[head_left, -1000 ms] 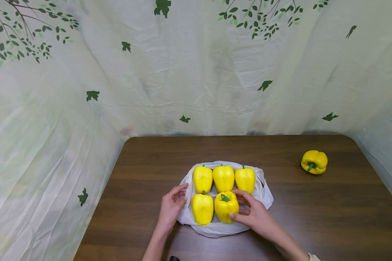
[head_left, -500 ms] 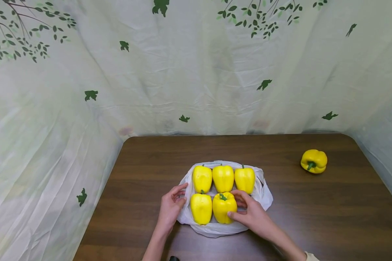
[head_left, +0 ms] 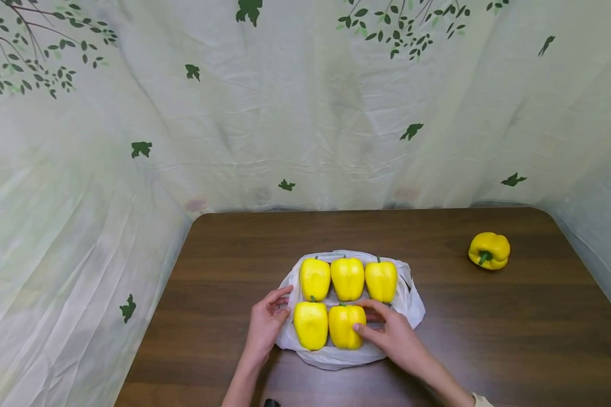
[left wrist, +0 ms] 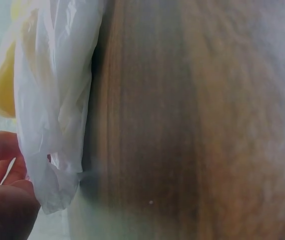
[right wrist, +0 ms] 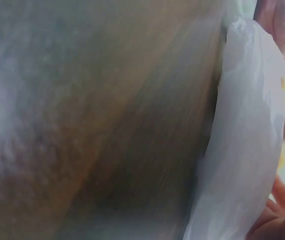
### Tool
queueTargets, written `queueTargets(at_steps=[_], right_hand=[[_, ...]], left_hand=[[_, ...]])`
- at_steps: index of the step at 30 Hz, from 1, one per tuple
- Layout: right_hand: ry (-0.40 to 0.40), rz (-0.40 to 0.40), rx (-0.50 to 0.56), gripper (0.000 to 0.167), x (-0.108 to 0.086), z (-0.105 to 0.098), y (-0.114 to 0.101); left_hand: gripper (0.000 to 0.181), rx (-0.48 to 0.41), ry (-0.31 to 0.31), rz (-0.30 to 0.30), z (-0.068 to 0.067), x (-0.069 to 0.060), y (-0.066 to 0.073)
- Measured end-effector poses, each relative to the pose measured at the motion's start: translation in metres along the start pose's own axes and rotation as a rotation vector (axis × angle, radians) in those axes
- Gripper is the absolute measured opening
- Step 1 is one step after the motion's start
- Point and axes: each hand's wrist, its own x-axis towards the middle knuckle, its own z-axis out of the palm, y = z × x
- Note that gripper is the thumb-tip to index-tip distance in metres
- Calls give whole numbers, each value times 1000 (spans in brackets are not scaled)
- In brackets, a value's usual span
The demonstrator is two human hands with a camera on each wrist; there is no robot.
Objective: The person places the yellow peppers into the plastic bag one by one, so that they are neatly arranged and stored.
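A white plastic bag (head_left: 411,305) lies on the table with its top spread wide, and several yellow bell peppers sit inside in two rows. My right hand (head_left: 397,339) grips the front right bell pepper (head_left: 342,328), thumb on its near side, the other fingers partly hidden behind it. This pepper stands beside the front left pepper (head_left: 310,326). At the bag's left edge, my left hand (head_left: 267,321) holds the rim between thumb and fingers; the left wrist view shows the crumpled plastic (left wrist: 57,105) against the fingers. In the right wrist view the bag's side hides most of the peppers.
One more yellow bell pepper (head_left: 489,251) lies on its side at the far right of the brown wooden table (head_left: 234,249). A leaf-printed pale curtain (head_left: 326,113) hangs behind and beside the table. A small black object (head_left: 271,403) shows at the bottom edge.
My right hand has shifted slightly left with the front right pepper, whose stem has tipped away from me. The front left pepper has slid a little left. My left hand stays put.
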Motion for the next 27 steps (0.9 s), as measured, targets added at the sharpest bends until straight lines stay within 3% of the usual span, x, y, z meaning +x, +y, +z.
queueTargets(at_steps=[5,18,27], right_hand=[[34,-7,67,44,0,2,0],[48,4,60,44,1,2,-2],[74,-97,77,41,-4,-3,-4]], left_hand=[[41,5,2,-5,0,1,0],[41,11,0,-11,-1,1,1],[42,24,-5,-19,-1,0,1]])
